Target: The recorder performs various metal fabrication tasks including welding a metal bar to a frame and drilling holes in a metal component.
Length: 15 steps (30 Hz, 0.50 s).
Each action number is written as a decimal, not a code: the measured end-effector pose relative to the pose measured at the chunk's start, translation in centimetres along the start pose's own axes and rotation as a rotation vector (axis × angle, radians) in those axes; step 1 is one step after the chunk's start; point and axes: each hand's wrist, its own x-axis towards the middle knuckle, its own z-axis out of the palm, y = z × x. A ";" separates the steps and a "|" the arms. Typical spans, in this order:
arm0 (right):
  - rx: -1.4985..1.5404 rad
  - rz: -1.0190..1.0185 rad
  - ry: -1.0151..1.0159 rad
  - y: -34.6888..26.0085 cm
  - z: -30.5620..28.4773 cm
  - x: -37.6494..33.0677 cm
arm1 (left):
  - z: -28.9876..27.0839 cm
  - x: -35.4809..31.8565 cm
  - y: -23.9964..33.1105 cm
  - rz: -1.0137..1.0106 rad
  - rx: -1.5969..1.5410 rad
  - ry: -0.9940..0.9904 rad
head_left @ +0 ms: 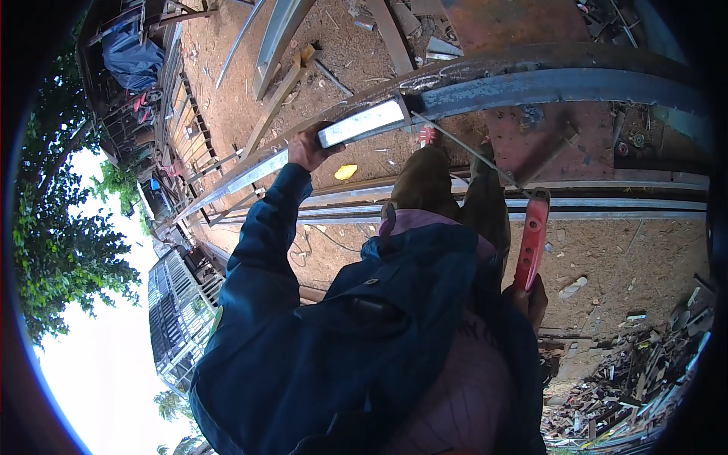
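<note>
Bare brown dirt spreads around the work, with a heap of scrap at the lower right. Along a long metal beam lies a short bright metal piece, its left end gripped by the curled fingers of the left hand. Closed around a red-handled tool, the right hand points a thin rod toward the piece's right end; whether they touch, I cannot tell.

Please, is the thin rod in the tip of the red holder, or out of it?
It appears in: one end of the thin rod meets the tip of the red holder, which the right hand grips.
</note>
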 end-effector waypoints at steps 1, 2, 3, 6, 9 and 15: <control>0.013 0.015 -0.073 0.6 -0.6 0.0 | 0.0 0.0 0.0 -0.004 0.009 -0.001; 0.027 0.031 -0.146 0.5 -0.8 0.0 | 0.1 0.0 -0.2 -0.004 0.009 -0.001; 0.027 0.031 -0.147 0.4 -0.8 0.1 | 0.3 0.1 -0.5 -0.003 0.029 0.002; 0.018 0.073 -0.154 0.3 -0.9 0.3 | 0.2 0.2 -0.5 0.000 0.043 -0.001; 0.039 0.066 -0.158 0.8 -0.9 0.3 | -0.2 0.0 0.4 -0.001 0.015 -0.007; 0.019 0.004 -0.136 1.3 -1.0 0.3 | -0.3 -0.1 0.6 -0.002 0.036 -0.007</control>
